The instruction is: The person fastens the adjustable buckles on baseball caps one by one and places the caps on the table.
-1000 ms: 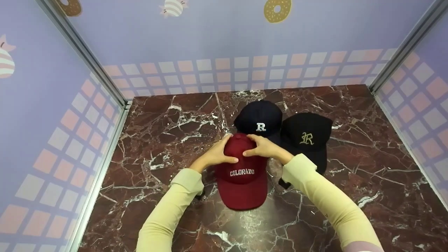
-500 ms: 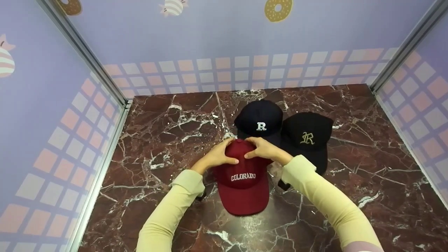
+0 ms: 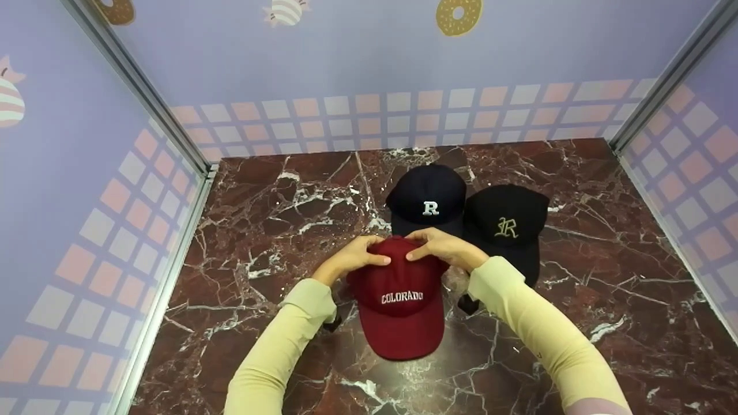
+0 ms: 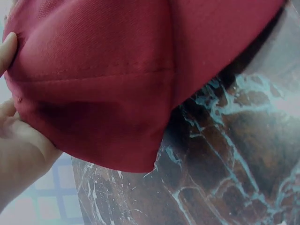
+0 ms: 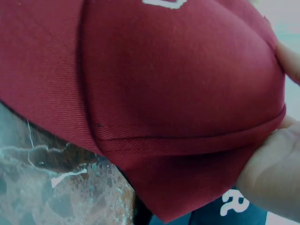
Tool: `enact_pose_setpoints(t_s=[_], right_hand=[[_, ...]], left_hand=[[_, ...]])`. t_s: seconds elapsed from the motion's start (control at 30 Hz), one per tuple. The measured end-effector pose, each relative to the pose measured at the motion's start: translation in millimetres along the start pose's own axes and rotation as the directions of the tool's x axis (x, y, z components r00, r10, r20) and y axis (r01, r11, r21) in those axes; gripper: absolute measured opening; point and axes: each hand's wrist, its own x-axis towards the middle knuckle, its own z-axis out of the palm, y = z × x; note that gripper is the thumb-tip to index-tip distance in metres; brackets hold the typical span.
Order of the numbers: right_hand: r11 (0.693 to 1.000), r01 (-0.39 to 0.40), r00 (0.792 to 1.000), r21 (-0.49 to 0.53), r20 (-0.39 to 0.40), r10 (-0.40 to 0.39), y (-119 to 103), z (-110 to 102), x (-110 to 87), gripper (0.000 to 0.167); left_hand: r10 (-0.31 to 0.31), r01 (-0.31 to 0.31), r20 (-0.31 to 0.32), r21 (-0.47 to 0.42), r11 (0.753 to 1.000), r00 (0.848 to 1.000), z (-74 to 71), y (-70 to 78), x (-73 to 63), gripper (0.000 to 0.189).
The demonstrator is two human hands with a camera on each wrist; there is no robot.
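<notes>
A red baseball cap (image 3: 398, 282) lettered COLORADO lies in the middle, its brim toward the person. My left hand (image 3: 353, 256) grips the left side of its crown, thumb on the front and the other fingers behind. On the crown's right side my right hand (image 3: 447, 249) does the same. Close up, the left wrist view has the cap's side panel (image 4: 93, 93) between thumb and fingers. In the right wrist view the thumb presses the crown (image 5: 197, 79) and the hand lies under the cap's edge. Most fingers are hidden behind the cap.
A navy cap (image 3: 428, 187) with a white R sits just behind the red one. To its right is a black cap (image 3: 507, 213) with a gold emblem, partly behind the right forearm. Purple panels (image 3: 369, 52) wall in the dark red marble-patterned table (image 3: 277, 213).
The red cap has shifted slightly toward the person, and more of the navy cap's brim shows. Both thumbs now sit nearer the top of the crown. The other caps have stayed put.
</notes>
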Motion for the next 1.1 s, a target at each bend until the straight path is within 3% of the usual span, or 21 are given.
enact_pose_setpoints(t_s=[0.2,0.37,0.53,0.73,1.1], right_hand=[[0.987,-0.019,0.993,0.158,0.114,0.001,4,-3,-0.9,0.034],[0.977,-0.032,0.972,0.212,0.236,-0.019,5,-4,-2.5,0.024],[0.967,-0.041,0.957,0.252,0.288,-0.035,7,-3,-3.7,0.020],[0.958,-0.028,0.952,0.285,0.300,-0.061,10,-2,-4.1,0.018],[0.947,0.083,0.973,0.311,0.180,-0.144,23,-20,-6.7,0.028]], left_hand=[[-0.051,0.065,0.101,-0.135,0.989,0.994,-2.0,-1.0,-1.7,0.043],[-0.023,0.078,0.210,-0.259,0.963,0.977,-1.6,-2.1,-3.1,0.042],[0.005,0.096,0.270,-0.359,0.928,0.963,0.5,-1.4,-3.9,0.026],[0.034,0.080,0.278,-0.389,0.918,0.960,2.7,-3.4,-1.8,0.019],[0.017,0.065,0.210,-0.380,0.923,0.978,1.8,-16.3,-1.7,0.013]])
